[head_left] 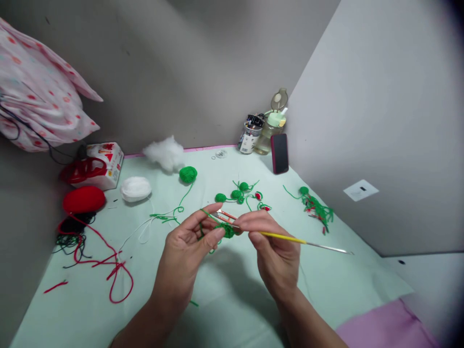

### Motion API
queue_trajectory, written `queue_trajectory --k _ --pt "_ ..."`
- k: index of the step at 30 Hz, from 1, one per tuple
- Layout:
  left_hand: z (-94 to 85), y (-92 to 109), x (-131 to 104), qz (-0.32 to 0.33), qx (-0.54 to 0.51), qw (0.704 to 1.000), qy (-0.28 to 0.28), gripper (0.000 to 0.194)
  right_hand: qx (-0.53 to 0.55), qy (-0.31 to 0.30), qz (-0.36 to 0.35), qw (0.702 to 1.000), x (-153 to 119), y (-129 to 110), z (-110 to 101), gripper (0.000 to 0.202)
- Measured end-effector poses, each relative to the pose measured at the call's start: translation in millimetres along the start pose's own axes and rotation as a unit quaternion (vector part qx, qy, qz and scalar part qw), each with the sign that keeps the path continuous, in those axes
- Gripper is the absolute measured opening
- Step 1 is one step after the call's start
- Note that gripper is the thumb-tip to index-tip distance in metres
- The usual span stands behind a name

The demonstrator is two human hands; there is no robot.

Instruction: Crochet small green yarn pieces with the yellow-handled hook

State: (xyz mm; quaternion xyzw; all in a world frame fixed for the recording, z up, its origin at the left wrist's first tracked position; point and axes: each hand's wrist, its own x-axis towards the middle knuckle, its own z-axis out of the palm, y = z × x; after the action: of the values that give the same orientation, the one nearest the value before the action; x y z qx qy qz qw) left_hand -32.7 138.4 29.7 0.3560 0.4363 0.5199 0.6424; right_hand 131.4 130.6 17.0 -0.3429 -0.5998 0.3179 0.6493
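My left hand [194, 241] pinches a small green crochet piece [227, 230] between thumb and fingers, and green yarn [206, 212] runs over its raised index finger. My right hand [273, 251] grips a crochet hook [286, 237] with a yellow handle and metal ends. One end of the hook points left into the green piece; the other sticks out to the right. Just beyond my hands lies an orange-and-silver tool [226, 215], partly hidden, perhaps scissors. Past it rest several small green crocheted balls [237, 194] with yarn tails and small red-and-green pieces [258, 195].
Red [84, 199], white [136, 189] and green yarn balls [188, 174] lie left and behind, with loose red strands [118, 263]. White stuffing [166, 153], a box [108, 166], a pen jar [250, 135], a bottle [270, 131] and a phone [280, 153] stand along the back. Green tassels [319, 210] lie right.
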Motion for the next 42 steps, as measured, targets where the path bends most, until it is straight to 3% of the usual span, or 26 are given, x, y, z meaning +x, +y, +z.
queue_trajectory --k 7,14,20,24,31,42 --pt "1.3 3 -1 -0.005 -0.02 1.0 0.007 0.031 0.042 0.024 0.019 0.999 0 2 1 0.018" --pt "1.9 -2 0 0.009 -0.02 1.0 0.018 0.022 -0.066 0.02 -0.058 0.996 -4 -6 5 0.027" --pt "6.5 3 -2 -0.021 -0.06 0.998 0.003 0.036 -0.064 0.017 -0.054 0.996 -6 -7 8 0.027" --pt "9.8 5 -3 -0.065 -0.114 0.991 -0.017 0.043 -0.05 0.019 -0.038 0.998 -6 -5 7 0.026" --pt "12.9 2 -3 -0.076 -0.125 0.989 0.009 0.035 -0.045 0.032 -0.027 0.998 -7 -4 9 0.026" --pt "9.4 2 -4 -0.143 -0.194 0.968 -0.065 0.052 0.111 0.02 0.077 0.991 -2 12 2 0.013"
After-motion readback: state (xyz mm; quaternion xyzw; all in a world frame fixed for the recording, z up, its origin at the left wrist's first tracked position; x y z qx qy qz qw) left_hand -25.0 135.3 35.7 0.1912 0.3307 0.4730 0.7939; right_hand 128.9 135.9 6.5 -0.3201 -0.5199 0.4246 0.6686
